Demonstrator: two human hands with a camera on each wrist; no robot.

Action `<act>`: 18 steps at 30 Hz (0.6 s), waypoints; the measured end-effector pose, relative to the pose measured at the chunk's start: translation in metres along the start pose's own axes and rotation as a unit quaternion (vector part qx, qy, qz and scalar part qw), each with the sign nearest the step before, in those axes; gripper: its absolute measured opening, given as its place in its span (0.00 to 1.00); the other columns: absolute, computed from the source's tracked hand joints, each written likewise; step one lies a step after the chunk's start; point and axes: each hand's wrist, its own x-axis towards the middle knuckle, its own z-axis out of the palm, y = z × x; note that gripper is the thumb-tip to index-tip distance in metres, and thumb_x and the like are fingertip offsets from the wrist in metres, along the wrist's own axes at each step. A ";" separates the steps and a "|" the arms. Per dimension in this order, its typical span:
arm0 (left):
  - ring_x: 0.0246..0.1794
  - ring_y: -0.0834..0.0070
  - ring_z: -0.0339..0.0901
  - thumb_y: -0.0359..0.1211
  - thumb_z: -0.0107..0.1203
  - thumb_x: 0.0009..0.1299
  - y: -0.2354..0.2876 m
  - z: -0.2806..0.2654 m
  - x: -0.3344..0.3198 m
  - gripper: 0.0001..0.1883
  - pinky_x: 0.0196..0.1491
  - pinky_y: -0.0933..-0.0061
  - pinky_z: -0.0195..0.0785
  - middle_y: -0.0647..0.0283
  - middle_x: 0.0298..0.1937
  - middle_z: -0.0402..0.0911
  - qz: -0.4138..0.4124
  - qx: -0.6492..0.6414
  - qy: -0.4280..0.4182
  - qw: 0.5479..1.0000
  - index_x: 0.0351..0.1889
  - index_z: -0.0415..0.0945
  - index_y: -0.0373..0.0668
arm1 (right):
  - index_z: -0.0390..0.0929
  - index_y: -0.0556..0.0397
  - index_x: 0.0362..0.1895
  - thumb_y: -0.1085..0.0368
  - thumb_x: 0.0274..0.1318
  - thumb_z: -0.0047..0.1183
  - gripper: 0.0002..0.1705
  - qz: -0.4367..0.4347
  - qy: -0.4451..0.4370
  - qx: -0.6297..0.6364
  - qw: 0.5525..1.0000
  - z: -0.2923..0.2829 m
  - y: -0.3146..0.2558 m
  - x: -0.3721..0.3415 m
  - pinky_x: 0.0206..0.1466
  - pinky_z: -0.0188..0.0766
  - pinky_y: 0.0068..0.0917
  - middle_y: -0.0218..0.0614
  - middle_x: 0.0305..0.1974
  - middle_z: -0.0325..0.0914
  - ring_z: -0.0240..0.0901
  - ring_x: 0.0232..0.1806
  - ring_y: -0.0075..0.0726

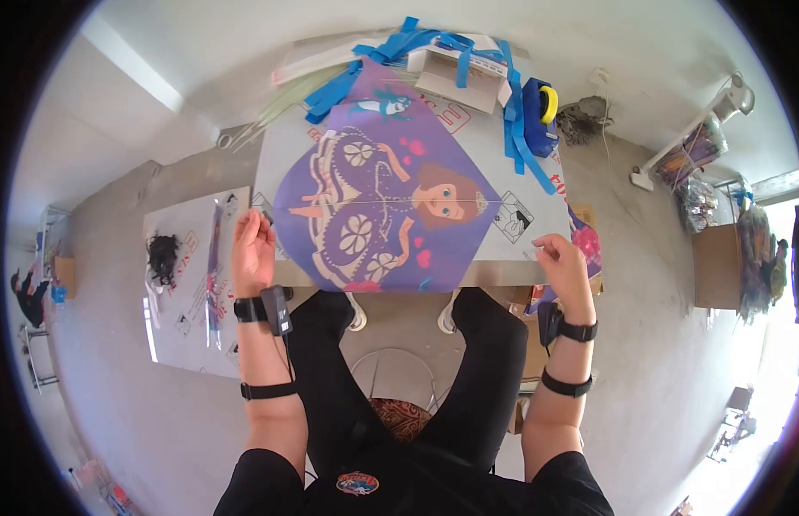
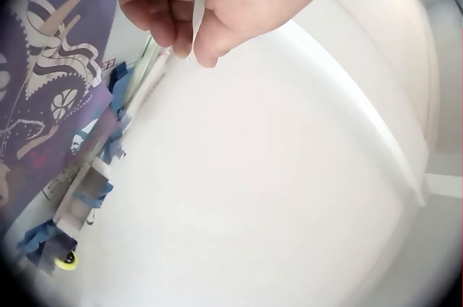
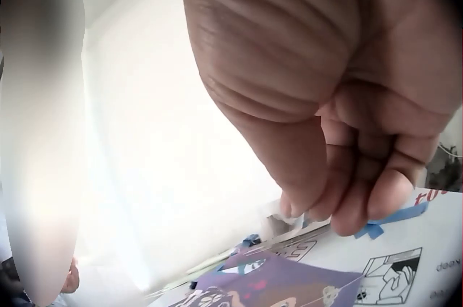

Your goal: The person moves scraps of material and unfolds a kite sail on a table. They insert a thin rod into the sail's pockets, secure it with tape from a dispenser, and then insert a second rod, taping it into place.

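Note:
A purple kite-shaped sheet [image 1: 391,249] printed with a princess figure lies on the table, with a thin line across its middle. At its left side in the head view, my left hand [image 1: 255,249] is raised; in the left wrist view its thumb and fingers pinch a thin whitish strip [image 2: 197,19]. To the right of the sheet, my right hand [image 1: 564,267] has its fingers curled and fingertips together. The right wrist view shows a faint thin strand running from near those fingertips [image 3: 347,222] down to the left; the pinch itself is partly hidden by the palm.
Blue strips [image 1: 330,95], an open white box [image 1: 459,79] and a blue dispenser with yellow tape [image 1: 547,105] lie along the table's far edge. A side board [image 1: 180,292] at the left holds a black tangled bundle [image 1: 163,258]. Cardboard boxes [image 1: 716,267] stand at the right.

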 end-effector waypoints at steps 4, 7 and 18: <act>0.33 0.86 0.69 0.31 0.55 0.66 -0.037 0.007 0.039 0.05 0.40 0.83 0.62 0.75 0.33 0.74 0.018 0.008 0.014 1.000 0.38 0.72 0.48 | 0.76 0.57 0.31 0.67 0.47 0.56 0.07 -0.021 0.056 -0.025 0.998 0.014 0.026 0.052 0.34 0.67 0.27 0.36 0.26 0.76 0.72 0.30 0.30; 0.31 0.85 0.70 0.29 0.56 0.65 -0.062 0.008 0.058 0.05 0.37 0.83 0.63 0.73 0.32 0.75 0.020 -0.002 0.021 1.000 0.38 0.72 0.46 | 0.76 0.58 0.30 0.68 0.47 0.56 0.06 -0.038 0.095 -0.006 0.995 0.025 0.052 0.083 0.35 0.68 0.28 0.37 0.28 0.77 0.73 0.31 0.32; 0.32 0.86 0.71 0.27 0.56 0.64 -0.104 -0.027 0.078 0.10 0.37 0.85 0.64 0.72 0.33 0.75 0.050 0.055 0.083 0.994 0.44 0.72 0.45 | 0.77 0.57 0.41 0.74 0.54 0.49 0.10 0.071 0.031 0.190 0.979 0.074 0.074 0.115 0.35 0.60 0.14 0.23 0.26 0.69 0.62 0.29 0.16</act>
